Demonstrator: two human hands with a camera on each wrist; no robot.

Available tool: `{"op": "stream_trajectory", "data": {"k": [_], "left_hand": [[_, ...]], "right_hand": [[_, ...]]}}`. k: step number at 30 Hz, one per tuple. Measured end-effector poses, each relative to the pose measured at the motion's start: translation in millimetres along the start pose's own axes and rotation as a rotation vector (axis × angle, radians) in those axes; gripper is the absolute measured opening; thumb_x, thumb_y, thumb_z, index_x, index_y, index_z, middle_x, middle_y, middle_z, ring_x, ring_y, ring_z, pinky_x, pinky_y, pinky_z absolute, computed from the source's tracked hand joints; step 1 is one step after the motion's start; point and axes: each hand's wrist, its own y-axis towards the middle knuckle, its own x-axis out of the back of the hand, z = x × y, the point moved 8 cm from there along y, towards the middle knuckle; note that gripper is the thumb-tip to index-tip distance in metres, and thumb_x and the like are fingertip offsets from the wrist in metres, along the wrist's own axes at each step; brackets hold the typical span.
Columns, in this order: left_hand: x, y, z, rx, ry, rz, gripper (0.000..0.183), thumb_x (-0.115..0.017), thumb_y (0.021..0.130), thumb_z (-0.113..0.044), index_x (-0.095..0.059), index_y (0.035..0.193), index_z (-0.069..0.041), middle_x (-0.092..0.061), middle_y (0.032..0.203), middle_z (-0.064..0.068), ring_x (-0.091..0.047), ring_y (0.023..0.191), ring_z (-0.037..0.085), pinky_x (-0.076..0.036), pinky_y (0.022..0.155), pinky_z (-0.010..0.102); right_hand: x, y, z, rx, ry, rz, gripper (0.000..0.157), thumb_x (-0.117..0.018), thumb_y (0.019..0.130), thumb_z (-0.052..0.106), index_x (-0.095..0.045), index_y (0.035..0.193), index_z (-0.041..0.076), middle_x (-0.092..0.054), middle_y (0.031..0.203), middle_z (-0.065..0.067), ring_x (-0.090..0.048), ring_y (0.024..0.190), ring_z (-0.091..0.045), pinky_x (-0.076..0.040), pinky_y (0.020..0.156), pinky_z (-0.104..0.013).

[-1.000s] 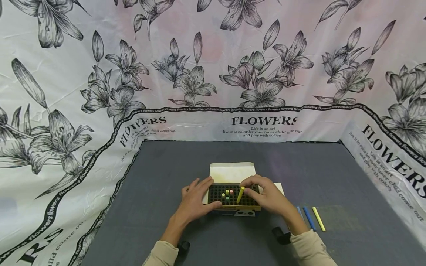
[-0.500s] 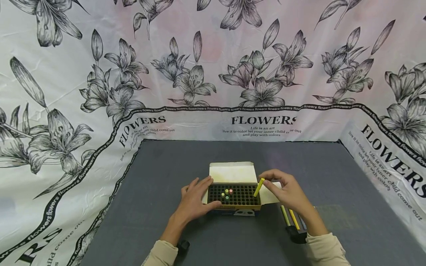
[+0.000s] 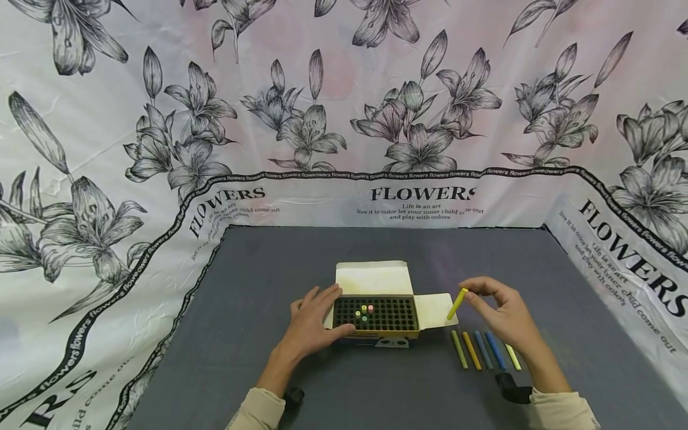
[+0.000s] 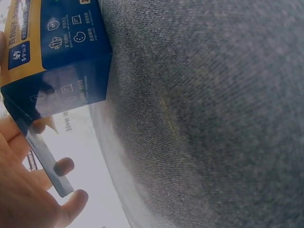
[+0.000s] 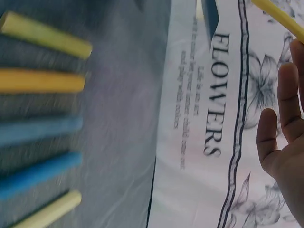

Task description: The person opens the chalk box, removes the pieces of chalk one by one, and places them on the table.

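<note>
A yellow chalk stick (image 3: 457, 304) is pinched between thumb and fingertips of my right hand (image 3: 502, 310), tilted above the right flap of a chalk box. The same chalk shows at the top corner of the right wrist view, where the other fingers stand free. My left hand (image 3: 312, 325) holds the left end of the chalk box (image 3: 378, 335), thumb along the front edge and fingers toward the back. The box has a black insert (image 3: 398, 313) with rows of holes; several short chalk ends stand in its left part. In the left wrist view, fingers spread around a side flap (image 4: 45, 152).
The box's back lid (image 3: 372, 278) and right flap (image 3: 430, 312) are folded out. Right of the box, several chalks lie side by side on the grey cloth: olive (image 3: 459, 349), orange (image 3: 472, 350), grey-blue (image 3: 483, 350), blue (image 3: 495, 350) and pale yellow (image 3: 513, 357). Flower-printed fabric (image 3: 419, 137) rises behind.
My right hand has lifted the yellow chalk from over the box's holes and carried it right, past the box's end. My left hand stays on the box.
</note>
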Motion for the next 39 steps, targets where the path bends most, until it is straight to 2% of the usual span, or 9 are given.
{"op": "stream_trajectory", "data": {"k": [7,17,24,28,32,35,39], "left_hand": [[-1.2,0.0,0.7,0.005,-0.004,0.0,0.084,-0.072,0.086,-0.061,-0.045,0.156,-0.022,-0.042,0.163,-0.001,-0.029,0.152,0.043,-0.021,0.112,0.069],[-0.9,0.2,1.6,0.012,0.003,0.006,0.084,-0.072,0.087,-0.061,-0.045,0.156,-0.023,-0.041,0.163,-0.002,-0.029,0.153,0.042,-0.021,0.111,0.069],[-1.7,-0.5,0.4,0.014,0.006,0.006,0.084,-0.072,0.087,-0.061,-0.045,0.156,-0.022,-0.041,0.163,-0.002,-0.029,0.153,0.042,-0.021,0.111,0.069],[-1.1,-1.0,2.2,0.02,0.006,0.003,0.084,-0.073,0.086,-0.061,-0.045,0.156,-0.023,-0.041,0.163,-0.002,-0.029,0.153,0.042,-0.022,0.111,0.069],[-0.9,-1.2,2.7,0.019,0.011,-0.001,0.085,-0.073,0.086,-0.061,-0.045,0.156,-0.022,-0.042,0.163,-0.002,-0.029,0.153,0.042,-0.022,0.111,0.069],[-0.5,-1.4,1.7,0.017,0.019,-0.001,0.086,-0.072,0.085,-0.062,-0.044,0.156,-0.023,-0.042,0.163,-0.001,-0.03,0.152,0.042,-0.022,0.111,0.069],[-0.2,-1.3,0.0,0.011,0.016,-0.003,0.086,-0.072,0.085,-0.062,-0.045,0.156,-0.022,-0.042,0.163,-0.001,-0.03,0.152,0.043,-0.022,0.111,0.069]], "right_hand": [[23.9,-17,-24,-0.051,0.001,-0.062,0.018,-0.065,0.097,-0.001,-0.072,0.113,0.003,-0.067,0.102,0.02,-0.059,0.095,0.007,-0.044,0.083,-0.009],[56.4,-48,-60,-0.211,-0.089,-0.102,0.02,-0.065,0.101,0.012,-0.071,0.118,0.005,-0.066,0.098,0.024,-0.059,0.091,0.01,-0.045,0.077,-0.009],[72.3,-62,-86,-0.279,-0.209,-0.07,0.022,-0.061,0.104,0.019,-0.07,0.118,0.005,-0.065,0.091,0.022,-0.057,0.082,0.009,-0.045,0.066,-0.016],[71.6,-67,-101,-0.32,-0.285,-0.005,0.023,-0.06,0.104,0.02,-0.07,0.116,0.003,-0.068,0.087,0.011,-0.056,0.072,0.007,-0.046,0.059,-0.021],[65.7,-70,-117,-0.402,-0.355,0.138,0.029,-0.055,0.106,0.024,-0.068,0.119,0.001,-0.071,0.094,-0.003,-0.055,0.072,0.004,-0.047,0.058,-0.027],[58.5,-69,-126,-0.43,-0.397,0.242,0.031,-0.054,0.106,0.023,-0.068,0.119,-0.001,-0.072,0.099,-0.01,-0.061,0.077,-0.005,-0.049,0.063,-0.034],[50.4,-65,-132,-0.415,-0.472,0.319,0.027,-0.056,0.104,0.02,-0.07,0.115,-0.001,-0.074,0.099,-0.011,-0.066,0.081,-0.02,-0.045,0.069,-0.045]]}}
